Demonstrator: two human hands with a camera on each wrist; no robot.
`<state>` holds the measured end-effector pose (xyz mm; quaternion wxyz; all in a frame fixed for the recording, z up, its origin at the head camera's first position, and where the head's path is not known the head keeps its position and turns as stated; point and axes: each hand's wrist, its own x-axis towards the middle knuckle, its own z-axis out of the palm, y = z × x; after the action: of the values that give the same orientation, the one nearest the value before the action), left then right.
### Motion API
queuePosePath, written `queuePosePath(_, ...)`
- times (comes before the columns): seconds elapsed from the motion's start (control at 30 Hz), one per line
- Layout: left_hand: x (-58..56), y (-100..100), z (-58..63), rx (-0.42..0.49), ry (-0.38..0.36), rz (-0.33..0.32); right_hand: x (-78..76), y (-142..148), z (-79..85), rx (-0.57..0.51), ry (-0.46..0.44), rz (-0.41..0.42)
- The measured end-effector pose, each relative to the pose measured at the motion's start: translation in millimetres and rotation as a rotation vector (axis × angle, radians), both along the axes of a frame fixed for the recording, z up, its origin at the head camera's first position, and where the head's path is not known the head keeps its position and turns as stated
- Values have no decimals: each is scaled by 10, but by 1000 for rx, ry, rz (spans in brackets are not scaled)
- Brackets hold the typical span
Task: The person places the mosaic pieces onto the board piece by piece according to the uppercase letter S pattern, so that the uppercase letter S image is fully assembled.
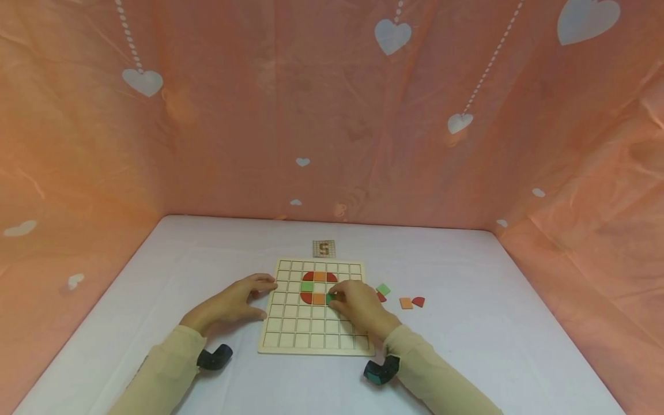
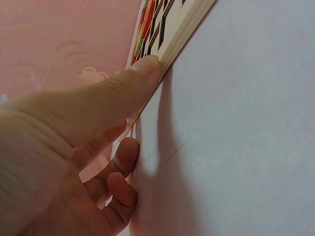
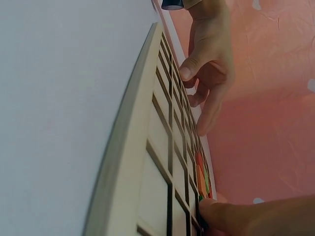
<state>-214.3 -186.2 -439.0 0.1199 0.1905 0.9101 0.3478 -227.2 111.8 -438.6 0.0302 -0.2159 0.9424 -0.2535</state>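
A square wooden grid board (image 1: 311, 341) lies on the table. Along its left edge rests my left hand (image 1: 233, 300), with the thumb and a forefinger touching the rim; in the left wrist view the other fingers bend loosely beside it. My right hand (image 1: 360, 305) reaches over the board from the right and pinches a dark green tile (image 1: 329, 298) low at a grid cell, mostly hidden by the fingertips. Several tiles sit in the grid, among them a light green square (image 1: 308, 286), an orange square (image 1: 319, 299) and a red rounded tile (image 1: 306, 298).
Behind the board lies a small pattern card (image 1: 324, 249) with a brown figure. Loose to the right are a light green square (image 1: 383, 289), an orange square (image 1: 406, 303) and a red rounded piece (image 1: 418, 301); another red piece (image 1: 381, 297) is partly hidden by my right hand.
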Motion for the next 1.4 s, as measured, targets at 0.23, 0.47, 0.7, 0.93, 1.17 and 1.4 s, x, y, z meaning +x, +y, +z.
queuePosePath(0.23,4,-12,12,14,0,-7,14,5,-4,9,14,8)
queuePosePath(0.47,6,-6,4,12,2,-9,17,17,-16,-3,4,16)
queuePosePath(0.7,16,5,22,9,1,-2,11,42,-38,3,23,44)
queuePosePath(0.93,6,-5,13,14,-4,-8,5,73,-29,29,-31,81)
queuePosePath(1.17,7,-1,10,12,-17,5,8,82,-25,21,-70,72)
queuePosePath(1.4,2,1,16,12,-31,24,17,78,-14,27,-61,76)
